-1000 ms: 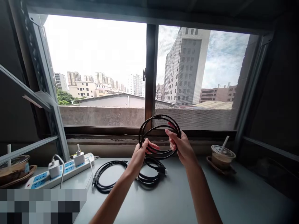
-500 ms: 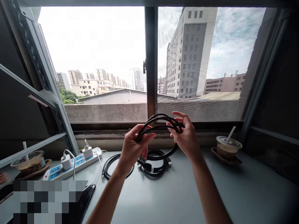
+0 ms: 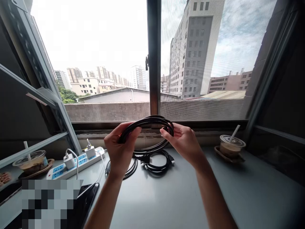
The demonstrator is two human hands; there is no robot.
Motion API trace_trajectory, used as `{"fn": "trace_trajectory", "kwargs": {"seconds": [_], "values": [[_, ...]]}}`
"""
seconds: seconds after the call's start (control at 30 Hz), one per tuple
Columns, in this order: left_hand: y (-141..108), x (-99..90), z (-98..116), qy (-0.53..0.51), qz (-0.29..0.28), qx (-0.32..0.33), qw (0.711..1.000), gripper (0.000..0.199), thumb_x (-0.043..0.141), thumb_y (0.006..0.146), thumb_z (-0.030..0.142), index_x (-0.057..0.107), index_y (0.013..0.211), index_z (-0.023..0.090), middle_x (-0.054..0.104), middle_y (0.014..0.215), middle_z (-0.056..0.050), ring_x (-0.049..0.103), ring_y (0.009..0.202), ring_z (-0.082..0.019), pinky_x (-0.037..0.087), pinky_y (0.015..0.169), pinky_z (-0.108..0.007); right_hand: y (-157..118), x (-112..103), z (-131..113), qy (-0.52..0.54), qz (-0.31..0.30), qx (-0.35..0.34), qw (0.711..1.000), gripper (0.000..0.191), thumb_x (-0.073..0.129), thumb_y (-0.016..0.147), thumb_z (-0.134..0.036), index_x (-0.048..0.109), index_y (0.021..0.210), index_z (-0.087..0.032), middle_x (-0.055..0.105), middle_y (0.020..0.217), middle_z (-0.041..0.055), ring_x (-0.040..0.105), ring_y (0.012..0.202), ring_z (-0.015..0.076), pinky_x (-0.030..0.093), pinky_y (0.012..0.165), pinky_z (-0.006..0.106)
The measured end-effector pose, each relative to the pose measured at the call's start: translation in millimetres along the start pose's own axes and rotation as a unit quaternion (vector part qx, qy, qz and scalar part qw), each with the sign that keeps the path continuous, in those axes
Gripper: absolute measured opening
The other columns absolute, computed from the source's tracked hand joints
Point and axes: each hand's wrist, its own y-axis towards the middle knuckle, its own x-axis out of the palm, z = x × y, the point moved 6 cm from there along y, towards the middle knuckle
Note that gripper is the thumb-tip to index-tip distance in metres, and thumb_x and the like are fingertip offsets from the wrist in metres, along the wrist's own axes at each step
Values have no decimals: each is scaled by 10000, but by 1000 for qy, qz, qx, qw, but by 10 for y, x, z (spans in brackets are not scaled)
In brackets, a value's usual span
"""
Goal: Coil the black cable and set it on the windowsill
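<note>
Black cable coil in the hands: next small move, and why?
I'd likely gather the loops closer with the right hand while the left hand anchors them. The left hand bunches the black cable coil between thumb and fingers, but between the hands the lower strands hang apart from the upper ones.

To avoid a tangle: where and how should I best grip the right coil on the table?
Probably pinch the right coil by its near arc, from the front: the loops lie flat and bunched there, away from the connector on its right, while the held cable shows above its far edge.
</note>
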Motion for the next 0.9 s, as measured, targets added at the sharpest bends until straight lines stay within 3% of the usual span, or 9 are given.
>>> {"fn": "trace_trajectory", "kwargs": {"seconds": [0.13,0.27,0.47,0.63,0.9], "values": [[-33,46,-43,-81,-14,-8,997,181,674,767,336,608,696,183,334,446,84,217,354,-25,186,336,-182,-34,-34,-39,71,7,1,997,274,590,788,-412,668,855,-158,697,793,40,648,642,149,510,616,244],[-55,138,-54,-127,-36,-21,991,317,642,795,360,485,594,171,277,432,86,182,352,-31,165,324,-186,-92,-67,-91,72,-20,18,997,293,639,750,-434,638,721,-143,691,756,52,600,503,115,471,504,223],[-76,122,12,-126,-29,15,991,327,616,811,394,466,618,177,268,435,88,186,345,-36,143,324,-199,-169,-59,-204,160,-62,38,984,305,674,723,-427,655,829,-142,646,674,17,612,545,120,431,424,180],[-67,113,-41,-128,-26,-8,991,373,584,826,429,450,590,173,236,439,84,172,351,-39,130,321,-206,-231,25,-306,199,-129,37,971,295,642,754,-447,654,786,-155,588,587,-19,601,489,112,454,472,206],[-10,97,-110,-87,-25,-40,995,445,614,807,420,364,535,171,256,422,81,188,352,-38,129,329,-213,-187,81,-262,179,-154,6,972,313,505,851,-438,646,842,-158,503,516,-46,510,472,81,413,496,207]]}}
